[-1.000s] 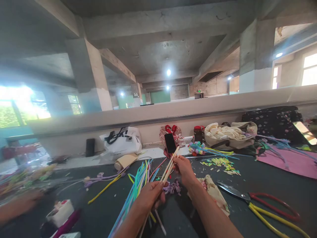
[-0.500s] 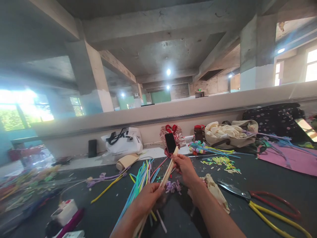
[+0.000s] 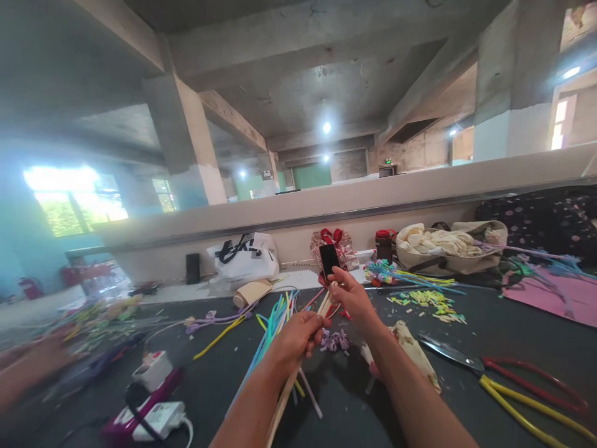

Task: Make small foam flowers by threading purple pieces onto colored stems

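Centre of the frame: the left hand [image 3: 298, 336] clamps a bundle of pale cream pipe-cleaner stems [image 3: 323, 305], and the right hand [image 3: 355, 297] pinches their upper tips just above. Best to keep the tips level and the lower grip firm, clear of the loose coloured stems [image 3: 273, 323] on the dark tabletop [image 3: 489, 330].

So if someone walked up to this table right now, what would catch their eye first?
Probably the two hands in the middle: the left hand and right hand both grip a bundle of cream sticks. Just left of them lies a fan of bright pipe cleaners, and big scissors with red and yellow handles lie at the right.
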Demonstrator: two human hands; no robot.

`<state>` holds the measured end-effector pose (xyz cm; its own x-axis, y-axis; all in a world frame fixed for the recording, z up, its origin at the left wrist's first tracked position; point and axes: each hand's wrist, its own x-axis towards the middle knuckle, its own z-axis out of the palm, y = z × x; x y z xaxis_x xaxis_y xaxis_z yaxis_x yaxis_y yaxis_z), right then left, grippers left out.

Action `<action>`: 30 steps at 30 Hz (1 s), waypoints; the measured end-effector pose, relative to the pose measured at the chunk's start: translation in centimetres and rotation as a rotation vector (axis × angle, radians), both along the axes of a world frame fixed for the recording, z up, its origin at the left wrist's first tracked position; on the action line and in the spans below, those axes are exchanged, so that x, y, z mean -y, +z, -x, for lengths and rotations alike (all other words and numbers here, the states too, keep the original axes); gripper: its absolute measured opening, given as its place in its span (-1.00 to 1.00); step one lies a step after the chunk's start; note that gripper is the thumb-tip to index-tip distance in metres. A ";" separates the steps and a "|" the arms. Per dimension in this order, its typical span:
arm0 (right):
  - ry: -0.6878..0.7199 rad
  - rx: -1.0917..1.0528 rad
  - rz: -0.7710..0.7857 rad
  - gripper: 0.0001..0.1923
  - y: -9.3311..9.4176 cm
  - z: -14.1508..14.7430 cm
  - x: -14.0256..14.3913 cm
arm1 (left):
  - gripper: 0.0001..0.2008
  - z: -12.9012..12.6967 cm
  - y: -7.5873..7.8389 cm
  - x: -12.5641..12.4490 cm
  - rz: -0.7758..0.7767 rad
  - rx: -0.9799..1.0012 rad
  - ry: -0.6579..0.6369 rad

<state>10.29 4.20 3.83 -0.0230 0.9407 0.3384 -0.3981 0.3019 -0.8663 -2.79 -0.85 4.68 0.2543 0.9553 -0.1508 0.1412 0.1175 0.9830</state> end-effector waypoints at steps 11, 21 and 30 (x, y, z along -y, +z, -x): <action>0.133 -0.002 0.025 -0.69 -0.3 1.1 0.7 | -0.69 0.4 -1.3 0.6 0.060 0.047 -0.024; 0.195 -0.043 0.204 -0.73 -1.6 -0.5 -1.0 | -0.71 0.6 -1.1 0.7 0.033 0.065 0.055; 0.308 -0.067 0.152 -0.72 -1.4 -0.2 -0.6 | -0.66 -0.1 -1.7 0.9 0.059 0.109 -0.029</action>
